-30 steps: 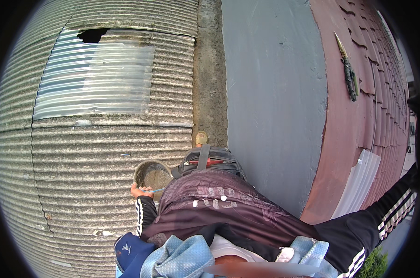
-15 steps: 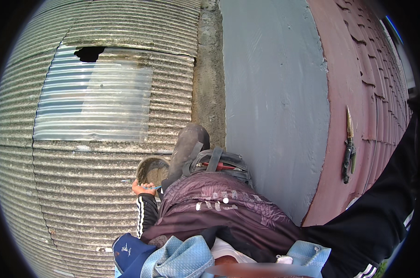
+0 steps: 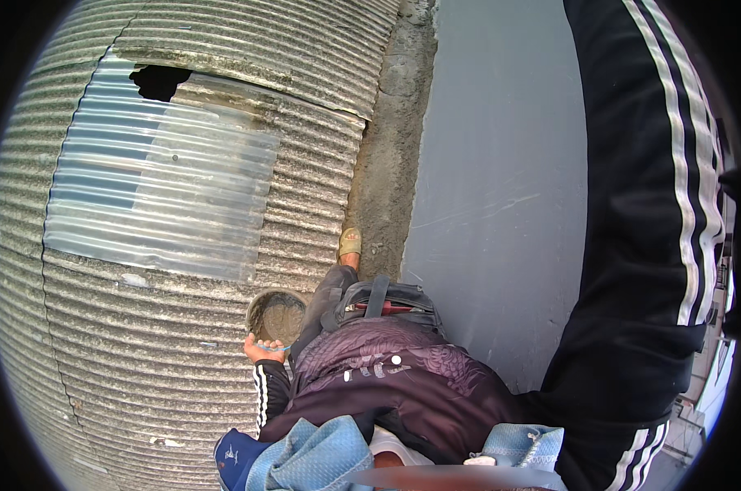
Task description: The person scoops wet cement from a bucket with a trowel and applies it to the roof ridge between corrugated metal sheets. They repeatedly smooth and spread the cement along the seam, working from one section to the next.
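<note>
My left hand [image 3: 261,348] is closed around the light-blue handle [image 3: 277,349] of a round bucket [image 3: 252,317]. Wet grey-brown mortar [image 3: 282,320] lies inside it, and the bucket hangs or rests just beside my left leg, above the corrugated roof; I cannot tell which. My right arm [image 3: 632,237], in a black sleeve with white stripes, stretches up along the right side. Its hand lies outside the picture, so its hold cannot be seen.
Corrugated roofing [image 3: 141,344] spreads on the left, with a translucent panel [image 3: 198,180] that has a jagged hole [image 3: 159,82]. A rough concrete gutter [image 3: 395,147] runs beside a smooth grey wall [image 3: 501,164]. My sandalled foot [image 3: 350,243] is in the gutter; a black waist bag [image 3: 391,301] hangs at my front.
My right arm has swung up and inward, covering the red ledge and the pointed tool lying there. My foot has come into sight. The left hand still grips the bucket handle.
</note>
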Motion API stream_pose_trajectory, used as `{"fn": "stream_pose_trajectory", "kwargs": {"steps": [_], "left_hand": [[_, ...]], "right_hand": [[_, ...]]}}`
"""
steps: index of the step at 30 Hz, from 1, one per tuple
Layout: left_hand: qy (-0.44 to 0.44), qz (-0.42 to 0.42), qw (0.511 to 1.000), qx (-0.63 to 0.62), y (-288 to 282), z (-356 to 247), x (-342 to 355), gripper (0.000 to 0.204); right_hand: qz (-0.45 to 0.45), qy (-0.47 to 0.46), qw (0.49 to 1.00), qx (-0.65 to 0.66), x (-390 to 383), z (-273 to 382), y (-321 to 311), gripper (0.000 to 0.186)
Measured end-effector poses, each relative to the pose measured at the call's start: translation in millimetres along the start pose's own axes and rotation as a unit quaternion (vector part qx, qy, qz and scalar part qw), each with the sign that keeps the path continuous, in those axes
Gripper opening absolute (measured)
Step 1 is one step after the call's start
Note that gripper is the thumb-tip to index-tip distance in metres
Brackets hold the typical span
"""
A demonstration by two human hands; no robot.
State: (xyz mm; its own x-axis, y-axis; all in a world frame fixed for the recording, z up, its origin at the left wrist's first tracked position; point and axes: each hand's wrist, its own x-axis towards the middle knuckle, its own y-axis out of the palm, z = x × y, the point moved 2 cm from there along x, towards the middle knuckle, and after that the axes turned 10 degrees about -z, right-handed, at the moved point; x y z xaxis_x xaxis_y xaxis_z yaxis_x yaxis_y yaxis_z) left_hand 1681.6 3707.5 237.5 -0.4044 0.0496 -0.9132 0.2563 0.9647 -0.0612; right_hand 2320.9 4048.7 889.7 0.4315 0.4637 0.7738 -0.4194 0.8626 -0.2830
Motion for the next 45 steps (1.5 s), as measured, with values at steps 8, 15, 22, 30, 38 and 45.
{"fn": "stream_pose_trajectory", "kwargs": {"steps": [8, 15, 22, 30, 38, 45], "left_hand": [[0.041, -0.088, 0.995, -0.004, 137.4, -69.1, -37.0, 0.049], [0.019, -0.070, 0.997, -0.030, 198.1, -85.0, -68.2, 0.048], [0.044, -0.049, 0.998, -0.019, 280.6, -78.2, -115.1, 0.038], [0.066, -0.083, 0.994, 0.035, 449.5, -76.2, -204.0, 0.036], [0.048, 0.001, 0.995, 0.091, 584.7, -45.6, -240.3, 0.037], [0.070, 0.037, 0.986, 0.147, 739.6, -14.8, -269.6, 0.037]], "right_hand": [[0.131, 0.239, 0.961, -0.043, 5.4, -195.5, 222.0, 0.033], [0.352, 0.543, 0.757, -0.093, -186.7, -326.5, 284.7, 0.031], [0.417, 0.605, 0.653, -0.181, -256.1, -445.1, 334.2, 0.029], [0.444, 0.630, 0.616, -0.161, -160.2, -534.4, 426.2, 0.037], [0.375, 0.647, 0.652, -0.127, -71.3, -564.9, 463.3, 0.030], [0.359, 0.653, 0.655, -0.126, -25.2, -598.2, 491.1, 0.033]]}}
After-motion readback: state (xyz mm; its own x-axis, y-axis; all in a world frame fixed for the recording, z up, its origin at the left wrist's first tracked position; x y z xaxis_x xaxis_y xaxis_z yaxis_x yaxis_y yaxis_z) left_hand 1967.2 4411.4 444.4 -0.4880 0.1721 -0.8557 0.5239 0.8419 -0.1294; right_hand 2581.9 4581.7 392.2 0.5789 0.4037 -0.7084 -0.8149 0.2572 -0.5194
